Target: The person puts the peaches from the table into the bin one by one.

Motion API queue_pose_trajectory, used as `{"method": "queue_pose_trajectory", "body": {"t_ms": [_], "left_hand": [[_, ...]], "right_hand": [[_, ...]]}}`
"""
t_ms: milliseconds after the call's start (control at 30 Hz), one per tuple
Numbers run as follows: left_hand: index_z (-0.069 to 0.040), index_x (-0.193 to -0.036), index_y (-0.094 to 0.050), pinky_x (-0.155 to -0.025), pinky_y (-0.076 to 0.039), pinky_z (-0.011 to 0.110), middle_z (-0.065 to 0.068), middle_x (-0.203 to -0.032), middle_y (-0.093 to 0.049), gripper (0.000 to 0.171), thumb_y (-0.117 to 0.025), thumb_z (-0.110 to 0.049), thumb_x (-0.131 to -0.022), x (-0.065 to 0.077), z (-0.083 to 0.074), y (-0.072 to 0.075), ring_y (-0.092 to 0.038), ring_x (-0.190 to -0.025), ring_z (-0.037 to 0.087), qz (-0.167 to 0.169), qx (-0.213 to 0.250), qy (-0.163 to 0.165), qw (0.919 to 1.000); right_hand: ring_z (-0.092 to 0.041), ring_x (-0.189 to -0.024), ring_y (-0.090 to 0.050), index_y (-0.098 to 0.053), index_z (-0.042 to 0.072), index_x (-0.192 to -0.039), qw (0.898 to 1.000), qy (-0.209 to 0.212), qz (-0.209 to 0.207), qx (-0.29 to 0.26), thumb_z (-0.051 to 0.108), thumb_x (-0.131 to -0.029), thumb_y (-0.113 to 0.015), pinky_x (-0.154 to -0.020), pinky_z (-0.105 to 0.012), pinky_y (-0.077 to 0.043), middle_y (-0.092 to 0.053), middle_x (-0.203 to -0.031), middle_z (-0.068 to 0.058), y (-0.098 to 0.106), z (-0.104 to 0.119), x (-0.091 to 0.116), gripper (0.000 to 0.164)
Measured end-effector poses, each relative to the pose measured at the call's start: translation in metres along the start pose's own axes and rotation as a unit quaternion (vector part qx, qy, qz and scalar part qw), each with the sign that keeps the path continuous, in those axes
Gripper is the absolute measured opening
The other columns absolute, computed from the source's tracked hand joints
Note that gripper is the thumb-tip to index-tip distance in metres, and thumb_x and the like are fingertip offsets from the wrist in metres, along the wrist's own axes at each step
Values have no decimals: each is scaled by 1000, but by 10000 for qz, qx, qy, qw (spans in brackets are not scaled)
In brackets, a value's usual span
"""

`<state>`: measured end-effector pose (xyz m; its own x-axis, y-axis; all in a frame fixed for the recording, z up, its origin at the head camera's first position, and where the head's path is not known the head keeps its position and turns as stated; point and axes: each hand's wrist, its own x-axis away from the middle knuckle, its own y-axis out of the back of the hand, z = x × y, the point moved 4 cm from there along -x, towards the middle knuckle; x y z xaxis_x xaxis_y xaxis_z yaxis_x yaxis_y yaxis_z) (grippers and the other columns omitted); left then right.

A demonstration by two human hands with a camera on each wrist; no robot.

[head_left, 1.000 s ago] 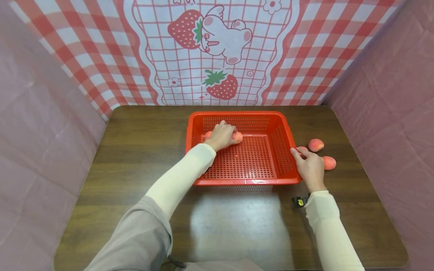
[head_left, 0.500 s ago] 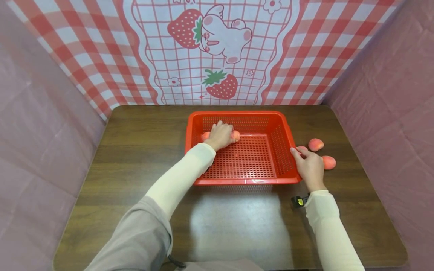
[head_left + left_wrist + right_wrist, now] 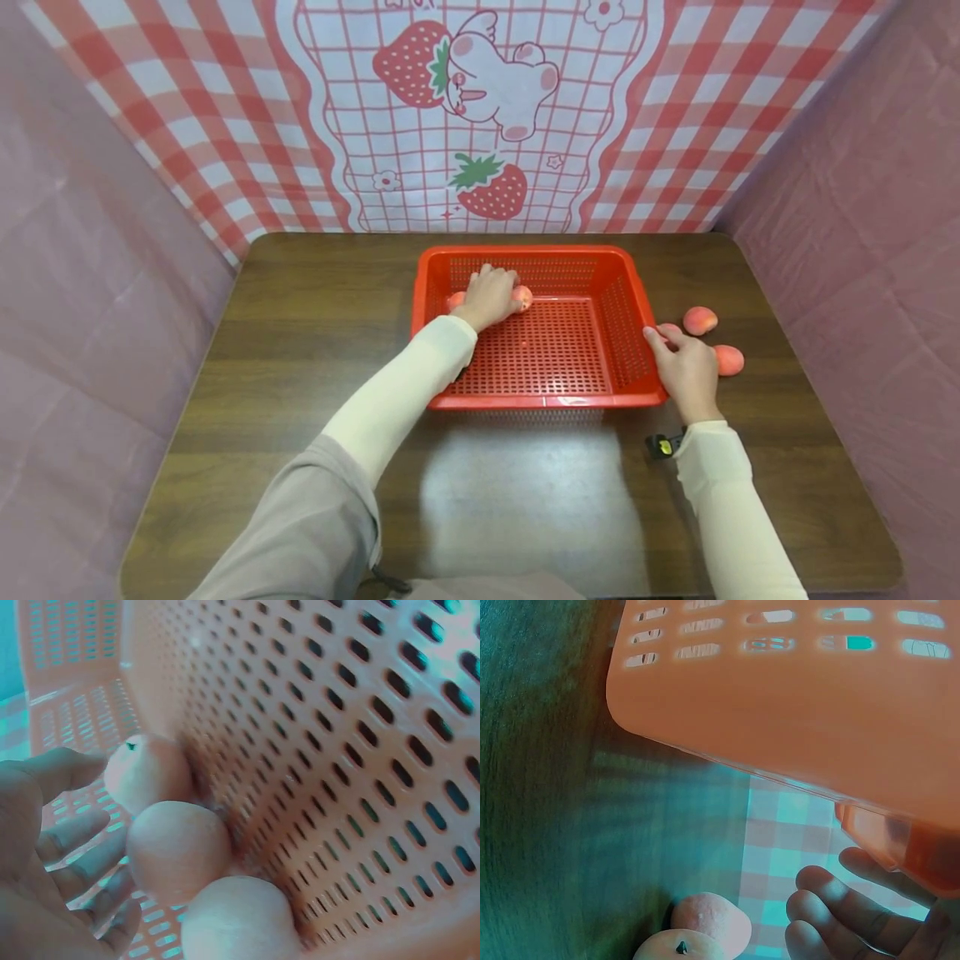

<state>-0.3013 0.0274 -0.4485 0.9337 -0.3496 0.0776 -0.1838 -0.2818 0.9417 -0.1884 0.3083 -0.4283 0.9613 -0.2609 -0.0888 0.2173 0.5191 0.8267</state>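
While the left grip spreads loosely, touching a peach, right grip at basket rim, hold unclear

3 views share the basket.

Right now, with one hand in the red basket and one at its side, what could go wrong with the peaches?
The left hand is right beside three peaches in the basket, so a bump might roll them about.
The right hand is at the rim of the red basket; a hard tug could maybe slide or tip it.
Loose peaches on the table lie near that hand; a knock might send one rolling.
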Motion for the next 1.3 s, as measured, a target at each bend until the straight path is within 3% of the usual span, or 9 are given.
{"method": "queue_pose_trajectory", "body": {"t_ms": [133,333,500,700,1000,1300], "left_hand": [[-15,-132,-59,-95,-41,41,4,-130,-63,42,-62,-32,-94,2,0,5,-50,-116,28,107,336,144,9993],[-15,-129,-62,-99,-39,43,3,-129,-64,39,-63,-33,-94,6,6,16,-48,-120,29,249,645,441,9966],[-15,-128,-63,-103,-37,47,3,-128,-64,40,-66,-33,-92,10,11,29,-47,-121,31,174,764,632,9949],[-16,-130,-60,-102,-36,42,3,-127,-63,42,-67,-33,-92,17,16,44,-45,-119,29,117,1042,901,9904],[-13,-131,-60,-94,-38,42,4,-131,-62,44,-65,-35,-93,27,14,67,-45,-118,28,-94,1168,845,9895],[-15,-129,-62,-100,-41,45,7,-129,-63,42,-64,-37,-93,33,11,87,-48,-120,29,-448,1019,638,9917]], "right_hand": [[-36,-81,-61,-67,0,-120,10000,-16,44,17,46,-97,-53,-68,-34,-46,-72,-102,-24,-1,-1,1,53],[-39,-82,-61,-69,0,-117,9999,127,-55,7,45,-97,-54,-70,-38,-46,-72,-99,-24,1,0,-1,51],[-39,-82,-61,-69,0,-117,9999,123,-27,47,45,-97,-54,-69,-39,-46,-72,-100,-25,2,0,0,52],[-39,-81,-60,-68,0,-118,9999,103,31,38,46,-97,-53,-66,-36,-43,-71,-100,-25,1,0,0,53],[-37,-79,-61,-69,0,-117,9999,100,0,10,45,-97,-54,-65,-35,-43,-72,-99,-24,1,0,0,52],[-36,-74,-59,-71,0,-113,9997,206,-91,97,45,-97,-53,-62,-33,-41,-72,-92,-24,0,0,-1,51]]}}
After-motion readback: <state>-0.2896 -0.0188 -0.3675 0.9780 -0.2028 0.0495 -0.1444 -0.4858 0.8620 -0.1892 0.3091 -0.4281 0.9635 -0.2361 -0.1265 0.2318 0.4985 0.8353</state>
